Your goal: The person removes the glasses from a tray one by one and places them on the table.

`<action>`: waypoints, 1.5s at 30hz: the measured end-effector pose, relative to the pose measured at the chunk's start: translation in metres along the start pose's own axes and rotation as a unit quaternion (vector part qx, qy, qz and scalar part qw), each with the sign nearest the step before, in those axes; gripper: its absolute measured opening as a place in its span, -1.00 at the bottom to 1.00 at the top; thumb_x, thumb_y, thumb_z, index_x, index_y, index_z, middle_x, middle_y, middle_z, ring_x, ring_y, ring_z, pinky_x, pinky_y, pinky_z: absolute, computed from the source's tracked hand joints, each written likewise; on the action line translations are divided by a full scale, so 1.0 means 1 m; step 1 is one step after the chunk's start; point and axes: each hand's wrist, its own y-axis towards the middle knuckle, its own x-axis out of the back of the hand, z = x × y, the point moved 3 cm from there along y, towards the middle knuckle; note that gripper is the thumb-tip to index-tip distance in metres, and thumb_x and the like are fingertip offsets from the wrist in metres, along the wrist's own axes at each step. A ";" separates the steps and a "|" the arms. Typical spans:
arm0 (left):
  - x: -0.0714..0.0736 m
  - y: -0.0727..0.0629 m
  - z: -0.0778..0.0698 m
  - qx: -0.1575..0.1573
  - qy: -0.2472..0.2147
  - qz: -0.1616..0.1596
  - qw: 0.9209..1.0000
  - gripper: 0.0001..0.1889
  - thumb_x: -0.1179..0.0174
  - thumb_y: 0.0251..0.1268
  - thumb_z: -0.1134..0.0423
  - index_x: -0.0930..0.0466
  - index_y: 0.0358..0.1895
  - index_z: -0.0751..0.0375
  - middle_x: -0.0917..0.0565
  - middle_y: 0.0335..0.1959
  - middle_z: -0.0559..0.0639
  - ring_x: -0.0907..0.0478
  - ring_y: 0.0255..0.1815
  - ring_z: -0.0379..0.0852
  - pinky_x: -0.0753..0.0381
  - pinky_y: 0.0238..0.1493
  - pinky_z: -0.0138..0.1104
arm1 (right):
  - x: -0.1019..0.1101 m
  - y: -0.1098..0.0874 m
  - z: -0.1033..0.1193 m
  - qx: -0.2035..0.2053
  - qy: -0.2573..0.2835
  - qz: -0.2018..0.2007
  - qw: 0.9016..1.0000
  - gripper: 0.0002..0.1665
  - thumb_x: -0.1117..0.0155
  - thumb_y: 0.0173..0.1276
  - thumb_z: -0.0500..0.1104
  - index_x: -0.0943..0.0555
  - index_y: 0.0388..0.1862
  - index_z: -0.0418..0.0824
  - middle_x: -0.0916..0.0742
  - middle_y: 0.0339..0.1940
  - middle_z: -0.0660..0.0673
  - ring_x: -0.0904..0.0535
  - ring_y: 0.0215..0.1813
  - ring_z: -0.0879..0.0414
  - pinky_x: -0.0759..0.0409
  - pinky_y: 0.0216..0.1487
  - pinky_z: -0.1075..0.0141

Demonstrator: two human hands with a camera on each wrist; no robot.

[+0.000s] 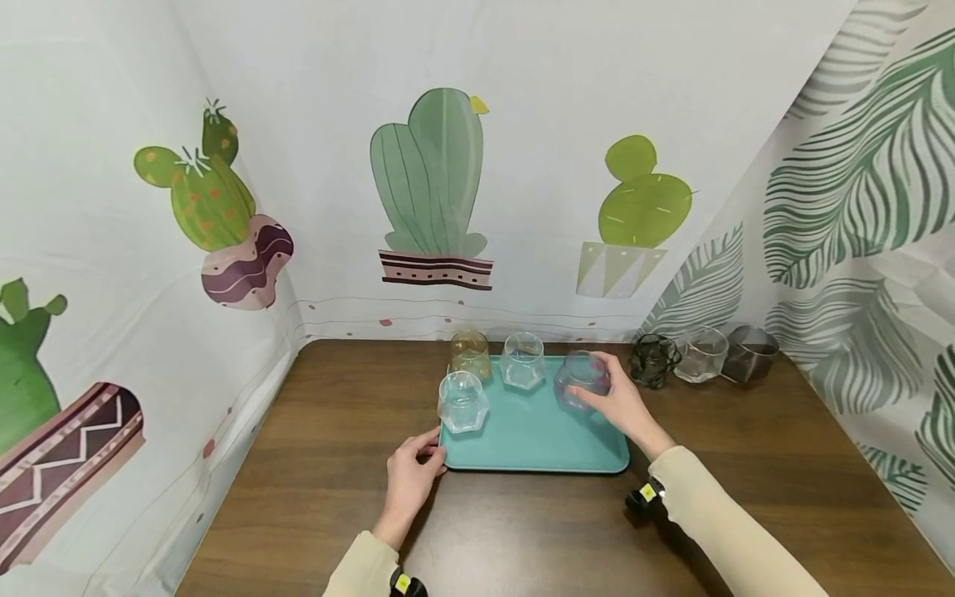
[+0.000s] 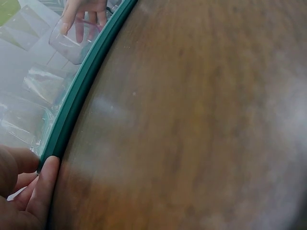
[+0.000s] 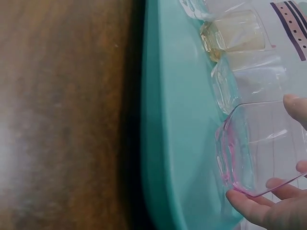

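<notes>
My right hand (image 1: 618, 398) grips a pink-purple tinted glass (image 1: 580, 383) over the right part of a turquoise tray (image 1: 537, 444). In the right wrist view, thumb and fingers span the sides of this glass (image 3: 264, 148); whether its base touches the tray I cannot tell. My left hand (image 1: 413, 473) pinches the tray's rim at its front left corner, as the left wrist view shows with fingers (image 2: 45, 189) on the green edge. On the tray stand an amber glass (image 1: 470, 355) at the back left, a clear glass (image 1: 523, 362) beside it and another clear glass (image 1: 462, 404) in front.
To the right of the tray, a dark openwork glass (image 1: 653, 361), a clear glass (image 1: 702, 355) and a dark grey glass (image 1: 749, 355) stand in a row on the wooden table (image 1: 522, 531). Cloth walls (image 1: 537, 207) printed with cacti and leaves border the table.
</notes>
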 end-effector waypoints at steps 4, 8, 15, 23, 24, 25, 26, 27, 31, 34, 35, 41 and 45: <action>0.000 -0.001 -0.001 -0.004 -0.003 0.004 1.000 -0.65 -0.34 0.30 0.52 -0.72 0.15 0.41 -0.72 -0.13 0.22 -0.69 -0.14 0.01 -0.80 -0.35 -0.46 | 0.002 -0.009 -0.001 0.002 0.004 0.008 1.000 -0.01 -0.49 0.40 0.09 -0.19 0.60 -0.19 -0.44 0.44 -0.40 -0.42 0.37 -0.34 -0.59 0.26 -0.22; 0.000 0.000 0.000 0.000 -0.002 0.004 1.000 -0.65 -0.33 0.31 0.52 -0.72 0.15 0.40 -0.72 -0.13 0.21 -0.69 -0.15 -0.01 -0.81 -0.34 -0.45 | 0.005 -0.019 -0.001 0.008 -0.006 0.002 1.000 -0.02 -0.49 0.39 0.09 -0.21 0.59 -0.20 -0.46 0.44 -0.39 -0.45 0.35 -0.33 -0.60 0.24 -0.19; -0.001 0.000 0.000 0.004 0.007 0.001 1.000 -0.66 -0.32 0.31 0.52 -0.74 0.14 0.37 -0.72 -0.14 0.19 -0.68 -0.17 -0.09 -0.81 -0.33 -0.44 | 0.010 -0.038 -0.002 0.029 0.027 -0.008 0.999 -0.07 -0.55 0.34 -0.06 -0.28 0.53 -0.28 -0.49 0.42 -0.40 -0.42 0.44 -0.31 -0.52 0.41 -0.23; -0.001 0.000 0.000 0.002 0.008 0.000 1.000 -0.66 -0.32 0.31 0.52 -0.74 0.14 0.36 -0.72 -0.13 0.19 -0.69 -0.17 -0.08 -0.81 -0.33 -0.44 | 0.017 -0.061 0.002 0.048 0.041 -0.025 0.998 -0.12 -0.56 0.34 -0.13 -0.32 0.52 -0.21 -0.53 0.39 -0.39 -0.46 0.41 -0.28 -0.57 0.37 -0.17; -0.001 0.000 0.000 0.006 0.007 0.000 1.000 -0.66 -0.32 0.31 0.52 -0.74 0.14 0.35 -0.72 -0.13 0.19 -0.68 -0.17 -0.09 -0.81 -0.33 -0.44 | 0.019 -0.064 0.003 0.050 0.039 -0.027 0.998 -0.12 -0.55 0.34 -0.13 -0.32 0.53 -0.20 -0.54 0.39 -0.38 -0.47 0.41 -0.26 -0.60 0.38 -0.05; -0.002 0.000 0.000 0.007 0.007 -0.001 1.000 -0.66 -0.33 0.30 0.52 -0.74 0.14 0.35 -0.72 -0.13 0.18 -0.68 -0.18 -0.10 -0.82 -0.33 -0.43 | 0.020 -0.067 0.004 0.051 0.037 -0.031 0.997 -0.12 -0.56 0.33 -0.14 -0.33 0.53 -0.19 -0.55 0.39 -0.37 -0.48 0.40 -0.25 -0.63 0.37 0.10; -0.002 0.000 0.000 0.009 0.006 -0.002 1.000 -0.65 -0.33 0.30 0.52 -0.75 0.14 0.35 -0.72 -0.14 0.18 -0.68 -0.18 -0.11 -0.82 -0.33 -0.43 | 0.022 -0.070 0.006 0.053 0.039 -0.033 0.997 -0.13 -0.56 0.33 -0.15 -0.33 0.52 -0.19 -0.56 0.38 -0.36 -0.50 0.38 -0.23 -0.64 0.34 0.24; -0.001 0.000 0.000 0.011 0.006 -0.002 1.000 -0.65 -0.33 0.30 0.52 -0.75 0.14 0.35 -0.72 -0.13 0.18 -0.68 -0.18 -0.12 -0.82 -0.33 -0.43 | 0.024 -0.072 0.006 0.057 0.038 -0.036 0.997 -0.13 -0.56 0.32 -0.16 -0.34 0.52 -0.19 -0.57 0.37 -0.36 -0.52 0.36 -0.21 -0.63 0.30 0.39; -0.001 0.001 0.001 0.014 0.005 -0.003 1.000 -0.65 -0.33 0.30 0.53 -0.74 0.14 0.35 -0.72 -0.13 0.19 -0.68 -0.18 -0.11 -0.82 -0.33 -0.43 | 0.031 -0.081 0.006 0.066 0.035 -0.049 0.996 -0.13 -0.58 0.29 -0.20 -0.37 0.50 -0.20 -0.62 0.32 -0.35 -0.62 0.20 -0.03 -0.51 0.12 0.72; -0.001 0.001 0.001 0.007 0.008 -0.002 1.000 -0.66 -0.32 0.30 0.53 -0.74 0.14 0.38 -0.72 -0.12 0.20 -0.68 -0.18 -0.10 -0.82 -0.33 -0.42 | 0.037 -0.088 0.003 0.069 0.027 -0.062 0.995 -0.15 -0.59 0.28 -0.22 -0.39 0.48 -0.22 -0.64 0.27 -0.34 -0.65 0.07 0.11 -0.53 0.09 0.73; -0.001 0.001 0.002 0.011 0.006 -0.004 1.000 -0.66 -0.33 0.30 0.53 -0.74 0.14 0.37 -0.73 -0.12 0.19 -0.68 -0.18 -0.11 -0.82 -0.33 -0.42 | 0.039 -0.090 0.002 0.067 0.025 -0.067 0.995 -0.16 -0.59 0.27 -0.23 -0.39 0.47 -0.21 -0.64 0.26 -0.33 -0.65 0.05 0.12 -0.53 0.08 0.73; -0.002 0.002 0.004 0.015 0.008 -0.003 1.000 -0.65 -0.32 0.31 0.53 -0.74 0.14 0.34 -0.73 -0.12 0.18 -0.68 -0.16 -0.08 -0.81 -0.32 -0.44 | 0.056 -0.102 -0.006 0.048 0.018 -0.085 0.995 -0.15 -0.57 0.31 -0.22 -0.36 0.49 -0.24 -0.60 0.30 -0.35 -0.55 0.09 0.30 -0.45 0.10 0.79; -0.002 0.002 0.004 0.010 0.012 -0.002 1.000 -0.66 -0.32 0.31 0.53 -0.74 0.15 0.37 -0.73 -0.12 0.20 -0.69 -0.15 -0.07 -0.82 -0.33 -0.43 | 0.068 -0.107 -0.012 0.034 0.015 -0.098 0.995 -0.16 -0.55 0.33 -0.20 -0.34 0.49 -0.27 -0.57 0.33 -0.35 -0.45 0.15 0.48 -0.39 0.12 0.82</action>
